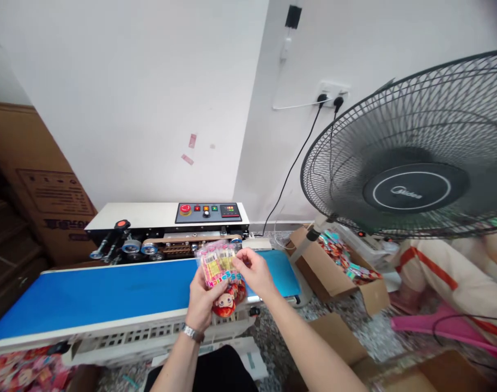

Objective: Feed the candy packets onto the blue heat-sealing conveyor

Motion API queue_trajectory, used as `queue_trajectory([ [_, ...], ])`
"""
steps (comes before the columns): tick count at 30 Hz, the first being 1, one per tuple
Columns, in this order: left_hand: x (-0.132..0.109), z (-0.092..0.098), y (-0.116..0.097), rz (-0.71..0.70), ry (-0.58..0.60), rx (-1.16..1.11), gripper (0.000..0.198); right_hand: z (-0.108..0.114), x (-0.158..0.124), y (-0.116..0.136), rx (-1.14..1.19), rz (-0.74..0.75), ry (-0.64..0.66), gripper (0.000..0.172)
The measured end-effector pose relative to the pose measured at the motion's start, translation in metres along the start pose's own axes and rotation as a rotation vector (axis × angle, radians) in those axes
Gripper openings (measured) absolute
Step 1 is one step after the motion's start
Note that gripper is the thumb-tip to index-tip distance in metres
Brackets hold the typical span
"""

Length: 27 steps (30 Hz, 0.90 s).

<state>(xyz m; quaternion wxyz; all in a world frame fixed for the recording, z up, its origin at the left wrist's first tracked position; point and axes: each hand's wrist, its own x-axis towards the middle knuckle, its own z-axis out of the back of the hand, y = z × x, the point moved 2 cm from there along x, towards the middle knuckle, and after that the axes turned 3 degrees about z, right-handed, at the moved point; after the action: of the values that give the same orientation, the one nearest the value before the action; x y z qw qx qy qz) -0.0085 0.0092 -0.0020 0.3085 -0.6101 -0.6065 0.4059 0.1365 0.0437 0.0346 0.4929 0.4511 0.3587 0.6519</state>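
Here, left hand (202, 300): ours is closed around the left side of a printed packet (216, 272), thumb laid across its front, with a metal watch (192, 332) on the wrist.
Right hand (257, 275): we have thumb and fingertips clamped on the packet's upper right edge.
Packet: it stands tilted between our two hands, in front of the machine; we see clear film, yellow pieces with barcodes, bright lettering and a red-haired cartoon face. We cannot tell whether it touches anything below.
Blue belt (121, 291): it runs off to our left, just beside our left hand, while a lighter blue plate (282, 275) lies to the right of our hands.
Machine (129, 215): its white housing sits behind the belt, with a red button (185, 209) and a lit display (230, 210) facing us.
Open carton (330, 275): on our right, it holds many bright packs (350, 267).
Fan (410, 186): its grey grille looms at upper right, near a wall socket (332, 93).
Co-worker: at far right we see pale trousers (426, 267) with an orange stripe.
Red heap (23, 373): small wrapped pieces lie below the belt at lower left.
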Motion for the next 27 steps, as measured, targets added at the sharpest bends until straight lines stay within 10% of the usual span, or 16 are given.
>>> queue_trajectory([
  [27,-0.006,-0.014,0.007,0.065,0.052,-0.074,0.06,0.02,-0.003,0.005,0.08,-0.081,-0.065,0.032],
])
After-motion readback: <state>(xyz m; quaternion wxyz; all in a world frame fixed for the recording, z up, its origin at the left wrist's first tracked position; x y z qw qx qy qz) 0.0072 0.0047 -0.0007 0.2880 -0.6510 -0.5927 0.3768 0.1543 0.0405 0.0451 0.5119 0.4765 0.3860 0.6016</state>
